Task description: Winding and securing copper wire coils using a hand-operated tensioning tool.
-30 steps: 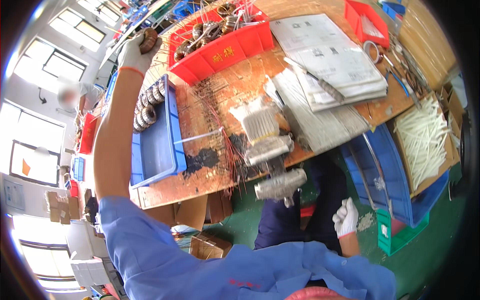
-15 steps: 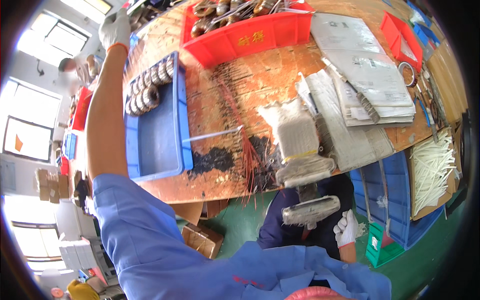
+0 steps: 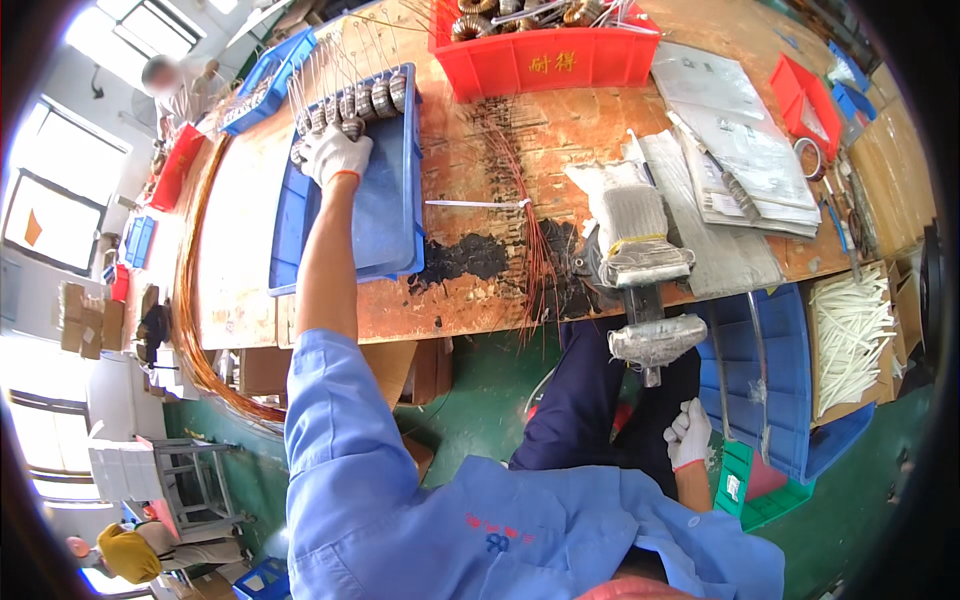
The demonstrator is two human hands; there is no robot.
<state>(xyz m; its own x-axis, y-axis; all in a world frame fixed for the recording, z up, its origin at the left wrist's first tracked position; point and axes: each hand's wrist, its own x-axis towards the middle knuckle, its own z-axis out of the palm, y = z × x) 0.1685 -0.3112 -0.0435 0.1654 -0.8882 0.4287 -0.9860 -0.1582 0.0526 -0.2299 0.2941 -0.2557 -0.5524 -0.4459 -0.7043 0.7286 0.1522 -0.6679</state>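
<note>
My left hand (image 3: 335,157), in a white glove, reaches into the blue tray (image 3: 385,235) with its fingers closed round a wire-wound ring coil at the near end of the group; the fingers partly hide that coil. More ring coils (image 3: 381,98) stand in a row along the tray's far side, thin wire ends sticking up above them. Low beside my thigh, my right hand (image 3: 688,433), gloved too, is curled into a loose fist with nothing showing in it. A padded, cloth-wrapped stand (image 3: 632,215) is fixed at the table's front edge, left of and above that hand.
A red bin (image 3: 545,68) of ring coils stands at the back. Thin reddish wires (image 3: 535,240) and a white tie (image 3: 475,204) lie mid-table. Papers (image 3: 745,150) are stacked at right. A box of white strips (image 3: 855,340) and a blue crate (image 3: 760,370) stand lower right.
My left hand has come back from beyond the tray's far left, down onto the coils in it. The view has shifted, bringing the upright wire ends into sight. My right hand stays by my thigh.
</note>
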